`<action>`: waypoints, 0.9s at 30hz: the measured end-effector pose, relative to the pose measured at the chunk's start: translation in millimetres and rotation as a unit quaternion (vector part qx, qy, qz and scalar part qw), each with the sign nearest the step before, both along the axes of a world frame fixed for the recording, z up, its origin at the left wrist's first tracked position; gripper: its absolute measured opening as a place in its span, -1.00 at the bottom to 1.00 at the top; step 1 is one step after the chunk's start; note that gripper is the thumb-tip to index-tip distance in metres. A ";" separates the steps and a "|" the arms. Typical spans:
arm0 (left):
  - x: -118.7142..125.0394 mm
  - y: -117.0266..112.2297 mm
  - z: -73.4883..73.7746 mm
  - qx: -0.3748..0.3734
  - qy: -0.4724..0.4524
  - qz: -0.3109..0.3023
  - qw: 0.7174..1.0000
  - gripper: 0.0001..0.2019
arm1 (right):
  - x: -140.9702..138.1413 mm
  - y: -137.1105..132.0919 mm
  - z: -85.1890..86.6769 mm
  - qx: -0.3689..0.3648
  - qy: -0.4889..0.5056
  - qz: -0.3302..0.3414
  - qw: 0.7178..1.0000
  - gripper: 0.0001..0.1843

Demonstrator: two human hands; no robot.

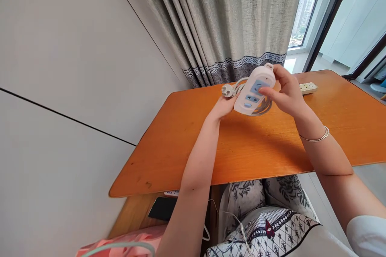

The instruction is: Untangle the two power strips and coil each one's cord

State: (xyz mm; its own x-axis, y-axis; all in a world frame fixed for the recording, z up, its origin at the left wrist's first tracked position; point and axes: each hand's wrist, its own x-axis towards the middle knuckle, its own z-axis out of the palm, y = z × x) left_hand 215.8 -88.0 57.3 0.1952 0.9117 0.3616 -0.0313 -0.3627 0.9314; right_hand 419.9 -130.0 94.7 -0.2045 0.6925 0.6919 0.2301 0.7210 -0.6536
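Note:
A white power strip (pixel 251 100) with blue socket faces and a blue button is held tilted above the table. My right hand (pixel 286 90) grips its upper end, thumb across the top socket and fingers behind. At the lower end, my left hand (pixel 223 106) is closed around the coiled grey-white cord (pixel 263 108) beneath the strip; most of its fingers are hidden. The cord's plug (pixel 228 90) sticks out over the left hand, prongs showing.
A second power strip (pixel 308 88) lies on the orange-brown wooden table (pixel 181 140) beyond my right hand. Grey curtains (pixel 235 20) hang behind the table. A black phone (pixel 163 209) rests lower left, near a pink cloth (pixel 135 245). A white wall (pixel 60 68) stands at left.

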 end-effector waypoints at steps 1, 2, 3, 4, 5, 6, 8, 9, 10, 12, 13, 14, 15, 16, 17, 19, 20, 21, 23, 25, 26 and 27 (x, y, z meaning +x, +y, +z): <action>4.1 -0.3 -1.5 -0.001 -0.009 -0.013 1.000 -0.63 | 1.3 5.3 -1.1 -0.025 0.025 0.026 0.999 -0.45; 7.5 0.1 -3.3 -0.005 -0.022 -0.019 1.000 -0.58 | 2.3 10.2 -2.8 -0.054 0.046 0.056 0.996 -0.45; 10.1 1.1 -5.4 -0.013 -0.037 -0.020 0.999 -0.52 | 3.0 14.8 -5.0 -0.086 0.062 0.086 0.991 -0.44; 11.5 2.5 -7.6 -0.022 -0.053 -0.019 0.998 -0.48 | 3.4 19.1 -7.7 -0.120 0.073 0.112 0.984 -0.43; 11.9 4.1 -9.7 -0.030 -0.067 -0.016 0.997 -0.44 | 3.7 23.1 -10.7 -0.156 0.083 0.133 0.975 -0.43; 11.3 5.8 -11.6 -0.037 -0.080 -0.010 0.996 -0.42 | 3.8 26.8 -13.7 -0.193 0.092 0.151 0.965 -0.42; 8.0 8.9 -14.6 -0.042 -0.096 0.002 0.994 -0.41 | 3.7 33.1 -19.4 -0.263 0.108 0.178 0.942 -0.43; 6.0 10.2 -15.6 -0.045 -0.100 0.004 0.994 -0.41 | 3.4 35.5 -21.6 -0.292 0.116 0.190 0.930 -0.44; 3.9 11.2 -16.4 -0.049 -0.102 0.002 0.994 -0.40 | 2.8 37.3 -23.4 -0.314 0.125 0.202 0.919 -0.46; 0.3 12.7 -17.3 -0.067 -0.106 -0.012 0.992 -0.41 | 0.6 38.8 -25.7 -0.345 0.142 0.224 0.901 -0.50; -1.2 13.2 -17.4 -0.079 -0.109 -0.021 0.991 -0.42 | -0.9 38.8 -26.4 -0.354 0.150 0.232 0.893 -0.53; -2.5 13.8 -17.4 -0.090 -0.113 -0.030 0.989 -0.45 | -2.8 38.4 -27.0 -0.362 0.158 0.239 0.887 -0.55; -3.5 14.2 -17.1 -0.101 -0.119 -0.039 0.987 -0.48 | -4.9 38.0 -27.5 -0.368 0.166 0.242 0.882 -0.57; -4.3 14.6 -16.6 -0.112 -0.126 -0.047 0.985 -0.51 | -7.2 37.8 -28.2 -0.371 0.177 0.242 0.879 -0.58; -4.8 14.9 -15.8 -0.123 -0.138 -0.055 0.981 -0.53 | -9.6 38.0 -29.0 -0.372 0.191 0.238 0.876 -0.60; -4.6 14.9 -13.8 -0.145 -0.173 -0.065 0.972 -0.56 | -14.2 40.2 -31.3 -0.368 0.230 0.219 0.874 -0.61; -3.6 14.5 -12.8 -0.154 -0.193 -0.068 0.967 -0.56 | -16.2 42.3 -32.7 -0.364 0.253 0.207 0.872 -0.61; -1.9 13.8 -11.8 -0.159 -0.210 -0.070 0.962 -0.55 | -18.0 44.9 -34.3 -0.358 0.277 0.194 0.870 -0.62; 3.7 11.6 -9.9 -0.165 -0.231 -0.078 0.956 -0.49 | -20.2 51.0 -37.8 -0.342 0.329 0.168 0.864 -0.62; 11.4 8.5 -8.1 -0.168 -0.240 -0.087 0.952 -0.41 | -20.8 56.7 -41.5 -0.324 0.376 0.143 0.856 -0.61; 15.4 6.9 -7.1 -0.172 -0.245 -0.090 0.950 -0.38 | -20.8 58.9 -43.3 -0.316 0.393 0.132 0.853 -0.60; 19.3 5.3 -6.2 -0.177 -0.251 -0.089 0.947 -0.36 | -20.8 60.4 -44.9 -0.311 0.406 0.124 0.850 -0.60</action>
State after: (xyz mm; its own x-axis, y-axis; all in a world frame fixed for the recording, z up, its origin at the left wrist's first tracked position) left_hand 235.1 -82.6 51.1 0.2424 0.9618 0.1271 -0.5341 0.0230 0.8451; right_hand 399.1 -69.6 49.7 -0.0266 0.9815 0.1894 -0.5881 0.1379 -0.7970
